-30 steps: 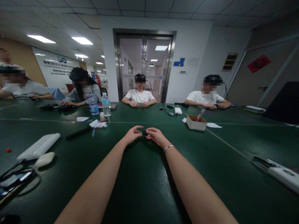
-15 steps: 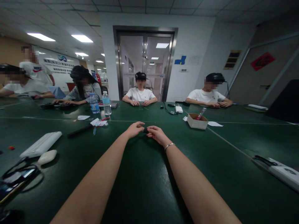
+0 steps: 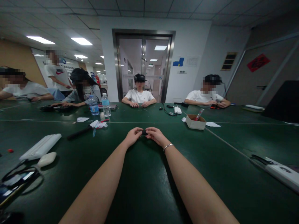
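Note:
A small black object (image 3: 144, 132), too small and dark to name, is held between my two hands above the green table (image 3: 144, 174). My left hand (image 3: 133, 137) pinches its left end between thumb and fingers. On the other end, the thumb and fingertips of my right hand (image 3: 156, 136) are closed. A silver bracelet (image 3: 168, 147) circles my right wrist. The fingers cover much of the object.
An open box (image 3: 195, 124) stands to the right, past my hands. Two water bottles (image 3: 106, 105), paper scraps and a black rod-like thing (image 3: 79, 133) lie to the left. Nearer left are a white pouch (image 3: 40, 147) and a phone (image 3: 18, 183). Several people sit around the table.
My left fingers have come down onto the black object, which has turned more level between my hands. The view has shifted slightly. A standing person at the back left has moved right.

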{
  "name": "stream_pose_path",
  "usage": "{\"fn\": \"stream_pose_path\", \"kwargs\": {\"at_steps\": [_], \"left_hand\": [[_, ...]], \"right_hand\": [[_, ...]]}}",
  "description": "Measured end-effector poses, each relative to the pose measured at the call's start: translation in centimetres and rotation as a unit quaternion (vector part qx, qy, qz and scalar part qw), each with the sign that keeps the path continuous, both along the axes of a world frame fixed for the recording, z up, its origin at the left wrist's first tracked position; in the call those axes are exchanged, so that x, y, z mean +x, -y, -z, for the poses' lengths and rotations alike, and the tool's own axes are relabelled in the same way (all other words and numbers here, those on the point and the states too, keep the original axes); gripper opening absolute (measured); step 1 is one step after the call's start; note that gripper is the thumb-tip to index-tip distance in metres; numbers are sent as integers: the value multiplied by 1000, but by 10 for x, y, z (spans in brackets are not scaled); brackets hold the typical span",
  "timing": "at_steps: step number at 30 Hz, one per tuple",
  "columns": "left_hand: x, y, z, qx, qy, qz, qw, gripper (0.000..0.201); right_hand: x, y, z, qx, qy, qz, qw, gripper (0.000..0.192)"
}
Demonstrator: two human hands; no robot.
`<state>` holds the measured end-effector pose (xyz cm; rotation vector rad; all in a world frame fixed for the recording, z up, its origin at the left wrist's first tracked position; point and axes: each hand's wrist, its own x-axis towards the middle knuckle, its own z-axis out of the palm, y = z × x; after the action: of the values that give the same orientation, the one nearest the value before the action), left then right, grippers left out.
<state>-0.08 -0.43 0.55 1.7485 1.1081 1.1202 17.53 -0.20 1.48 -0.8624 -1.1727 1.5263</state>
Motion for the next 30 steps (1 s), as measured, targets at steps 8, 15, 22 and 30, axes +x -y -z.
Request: {"fn": "stream_pose_path", "kwargs": {"at_steps": [8, 15, 22, 30], "left_hand": [[0, 0, 2, 11, 19, -4, 1000, 30], [0, -2, 4, 12, 35, -2, 999, 29], [0, 0, 1, 3, 60, -17, 998, 18], [1, 2, -2, -8, 65, -6, 998, 19]], "right_hand": [[-8, 2, -7, -1, 119, -16, 993, 6], [-9, 3, -8, 35, 131, -25, 990, 21], [-7, -1, -3, 62, 160, -9, 985, 27], [-5, -3, -1, 65, 144, -18, 987, 25]]}}
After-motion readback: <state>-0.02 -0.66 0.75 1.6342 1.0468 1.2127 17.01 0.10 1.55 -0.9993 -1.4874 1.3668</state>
